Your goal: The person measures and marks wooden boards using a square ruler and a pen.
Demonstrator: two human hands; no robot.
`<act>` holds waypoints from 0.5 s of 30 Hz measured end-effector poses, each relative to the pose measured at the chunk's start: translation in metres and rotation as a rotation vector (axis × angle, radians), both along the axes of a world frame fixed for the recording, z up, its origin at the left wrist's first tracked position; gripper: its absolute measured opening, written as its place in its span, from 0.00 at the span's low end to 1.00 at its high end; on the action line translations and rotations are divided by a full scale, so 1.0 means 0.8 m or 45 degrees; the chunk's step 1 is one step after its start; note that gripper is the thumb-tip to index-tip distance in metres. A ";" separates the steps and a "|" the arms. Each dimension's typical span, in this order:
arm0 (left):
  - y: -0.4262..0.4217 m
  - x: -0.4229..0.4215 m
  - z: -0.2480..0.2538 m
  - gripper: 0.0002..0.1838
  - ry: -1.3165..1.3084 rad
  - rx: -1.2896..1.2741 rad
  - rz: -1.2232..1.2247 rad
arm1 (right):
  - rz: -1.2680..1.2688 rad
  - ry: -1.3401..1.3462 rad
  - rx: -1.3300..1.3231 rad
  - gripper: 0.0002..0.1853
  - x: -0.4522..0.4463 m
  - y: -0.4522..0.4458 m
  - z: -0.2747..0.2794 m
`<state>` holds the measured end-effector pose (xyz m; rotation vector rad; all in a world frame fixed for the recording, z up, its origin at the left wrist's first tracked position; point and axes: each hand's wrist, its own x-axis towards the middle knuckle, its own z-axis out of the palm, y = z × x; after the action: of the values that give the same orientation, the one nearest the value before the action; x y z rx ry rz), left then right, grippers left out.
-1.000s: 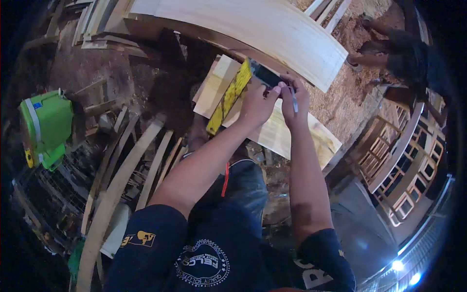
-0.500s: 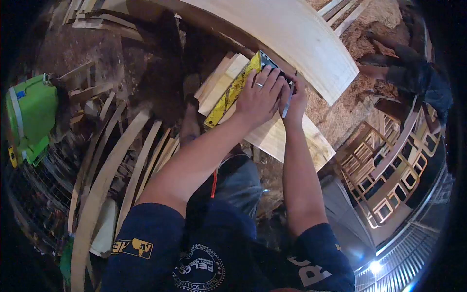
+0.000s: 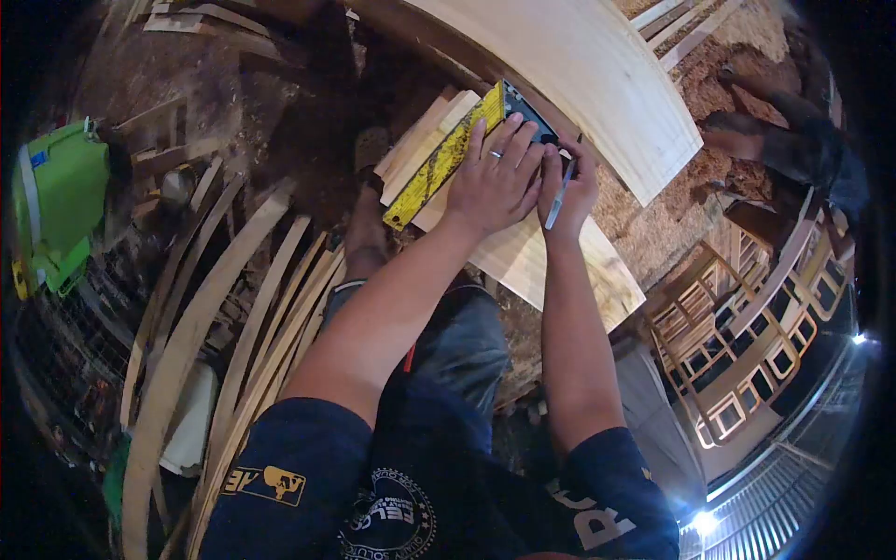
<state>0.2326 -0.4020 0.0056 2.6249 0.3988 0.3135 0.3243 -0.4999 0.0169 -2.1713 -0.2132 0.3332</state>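
Note:
My left hand (image 3: 495, 182), with a ring on one finger, lies over a worn yellow-bladed try square (image 3: 439, 163). Its fingers reach across the blade toward the square's dark head (image 3: 527, 121). Beneath is a pale wooden board (image 3: 597, 271), one end sticking out past my right forearm. Close beside the left fingers, my right hand (image 3: 576, 191) is closed around a slim pale pen (image 3: 560, 196). The pen's dark tip points away from me, near the head of the square. What the tip touches cannot be made out.
A wide, curved-edge plank (image 3: 597, 75) lies just beyond my hands. Long curved wood strips (image 3: 187, 345) lean at left, near a green container (image 3: 65, 196). Wooden frames (image 3: 747, 345) stand at right. Another person's legs (image 3: 756, 140) show over the shavings.
The view has shifted slightly. The yellow square sits a little higher in view, with the left hand still on it. The pen shows more plainly in my right hand.

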 end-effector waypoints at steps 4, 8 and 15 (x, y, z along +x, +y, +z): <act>-0.001 0.001 0.000 0.28 0.015 0.005 0.013 | 0.037 -0.083 0.035 0.12 0.001 -0.002 -0.006; -0.002 0.001 0.000 0.29 -0.024 0.038 0.027 | 0.056 -0.107 0.051 0.12 0.001 -0.002 -0.004; -0.001 0.003 -0.002 0.25 -0.040 0.003 0.053 | 0.149 -0.108 -0.134 0.14 0.004 -0.008 0.013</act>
<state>0.2353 -0.4028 0.0040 2.6128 0.4435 0.3689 0.3276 -0.5064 0.0274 -2.2841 -0.3792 0.3245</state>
